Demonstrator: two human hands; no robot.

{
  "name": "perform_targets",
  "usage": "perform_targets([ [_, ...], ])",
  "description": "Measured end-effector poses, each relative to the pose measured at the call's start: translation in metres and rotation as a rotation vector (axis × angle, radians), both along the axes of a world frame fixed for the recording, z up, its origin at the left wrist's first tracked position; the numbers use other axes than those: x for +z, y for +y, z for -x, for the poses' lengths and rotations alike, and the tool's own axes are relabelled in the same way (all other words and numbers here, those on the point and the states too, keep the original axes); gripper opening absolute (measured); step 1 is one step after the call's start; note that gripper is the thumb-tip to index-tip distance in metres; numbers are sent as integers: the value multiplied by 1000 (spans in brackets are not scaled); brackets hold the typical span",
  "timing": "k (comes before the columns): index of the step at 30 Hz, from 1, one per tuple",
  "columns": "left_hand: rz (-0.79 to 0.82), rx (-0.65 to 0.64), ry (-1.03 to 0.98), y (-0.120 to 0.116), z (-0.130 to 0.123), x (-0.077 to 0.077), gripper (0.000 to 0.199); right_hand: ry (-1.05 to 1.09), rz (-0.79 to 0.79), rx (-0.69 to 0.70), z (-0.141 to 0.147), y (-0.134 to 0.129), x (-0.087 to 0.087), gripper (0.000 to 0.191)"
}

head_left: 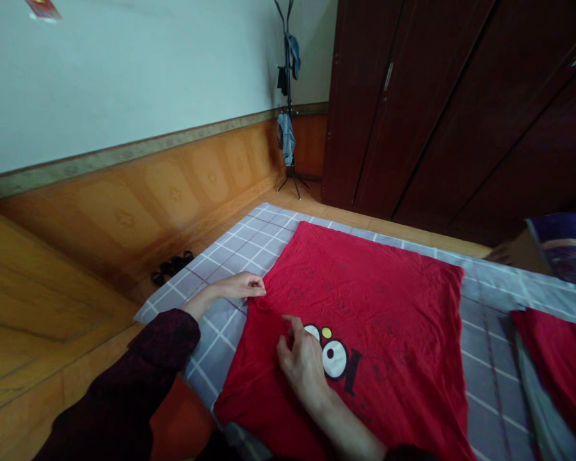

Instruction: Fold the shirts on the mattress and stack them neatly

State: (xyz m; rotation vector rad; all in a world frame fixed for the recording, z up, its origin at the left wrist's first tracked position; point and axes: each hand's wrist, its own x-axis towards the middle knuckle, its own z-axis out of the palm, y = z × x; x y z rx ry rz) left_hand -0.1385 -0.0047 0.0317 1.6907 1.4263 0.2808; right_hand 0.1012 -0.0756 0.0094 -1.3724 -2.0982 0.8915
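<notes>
A red cloth [388, 288] with a printed cartoon face of white eyes and a yellow dot lies spread out, slightly wrinkled. I cannot tell whether it is a shirt or a cover. My left hand [247, 285] pinches its left edge between thumb and fingers. Over the print, my right hand [303, 358] rests on the cloth with thumb and index finger apart, covering part of one eye; its other fingers are partly hidden. Beneath everything is a grey checked bedspread [216, 326].
Another red and grey folded cloth [561, 371] lies at the right. Beyond the bed stand a dark wardrobe [413, 115] and a coat rack [288, 96] with clothes. A box with a purple bag [566, 246] sits at the far right. Dark shoes [173, 264] are on the floor at left.
</notes>
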Motion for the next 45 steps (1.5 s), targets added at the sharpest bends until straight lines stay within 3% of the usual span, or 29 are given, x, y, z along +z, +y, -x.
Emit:
perform_targets([
  [6,-6,-54,88,-2,4,5,29,-44,4,5,0,1,3,39],
  [9,-89,-11,180,1,-2,0,25,-86,-5,39,-2,1,7,38],
  [12,-214,62,302,-3,-14,2,23,-193,-116,136,-5,-2,11,31],
  [16,-405,157,439,-31,-32,15,9,-423,-325,212,-6,-6,15,24],
  [20,-486,100,453,-73,-42,25,13,-431,-367,201,-6,-4,15,23],
  [25,-357,54,391,-121,-44,26,6,-283,-275,119,-8,3,8,24],
  [29,-227,147,443,-155,-53,22,33,-131,-202,69,-8,7,6,29],
  [33,-245,223,461,-182,-70,13,38,-66,-191,18,-9,12,9,28],
  [40,-247,155,516,-201,-73,4,37,-363,-261,41,-13,14,12,22],
  [45,-170,80,591,-202,-69,19,29,-437,-363,143,-11,7,14,16],
])
